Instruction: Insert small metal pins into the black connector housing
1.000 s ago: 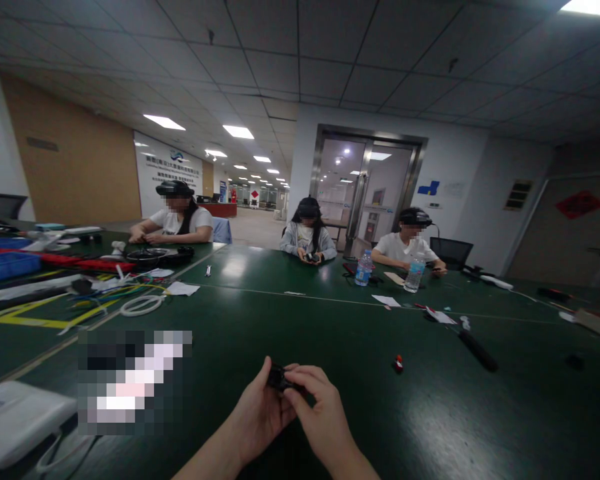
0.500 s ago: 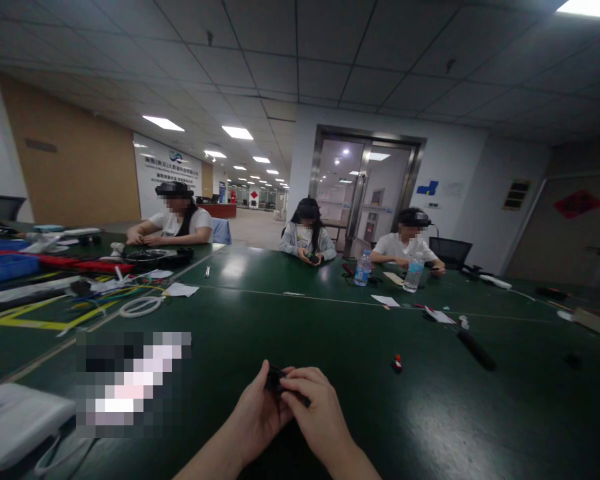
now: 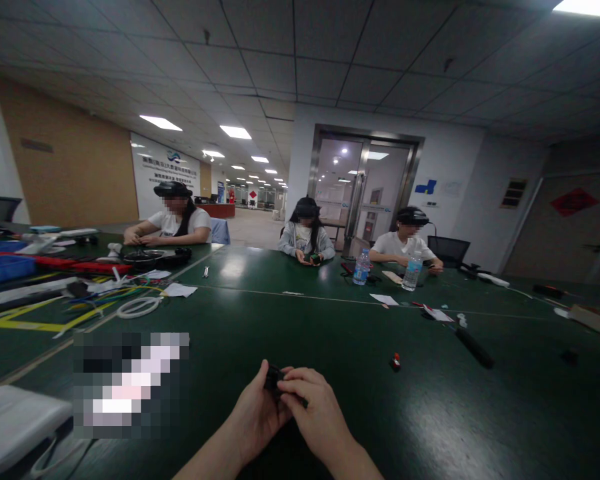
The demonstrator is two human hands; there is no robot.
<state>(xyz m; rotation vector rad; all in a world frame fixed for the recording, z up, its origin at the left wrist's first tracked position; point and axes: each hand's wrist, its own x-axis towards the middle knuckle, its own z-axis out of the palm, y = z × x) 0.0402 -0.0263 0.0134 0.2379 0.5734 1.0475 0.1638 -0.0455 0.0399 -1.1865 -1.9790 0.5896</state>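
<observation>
Apparently the work is unfinished: at the frame's lower centre, the left hand (image 3: 259, 415) cradles a small black object (image 3: 273, 378), the right hand (image 3: 314, 405) pinching its right side; how much is done or left cannot be told.

Black part (image 3: 273, 378), dark green table (image 3: 220, 353), red-and-white piece (image 3: 395, 362), white box (image 3: 27, 423), blue bin (image 3: 7, 269), yellow tape (image 3: 25, 326), tan wall (image 3: 65, 160), red sign (image 3: 574, 202)

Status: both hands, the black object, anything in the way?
Left hand holds small black object, right hand pinches it. Partly covered, detail unclear. Small red-and-white item lies apart, off to the right.
</observation>
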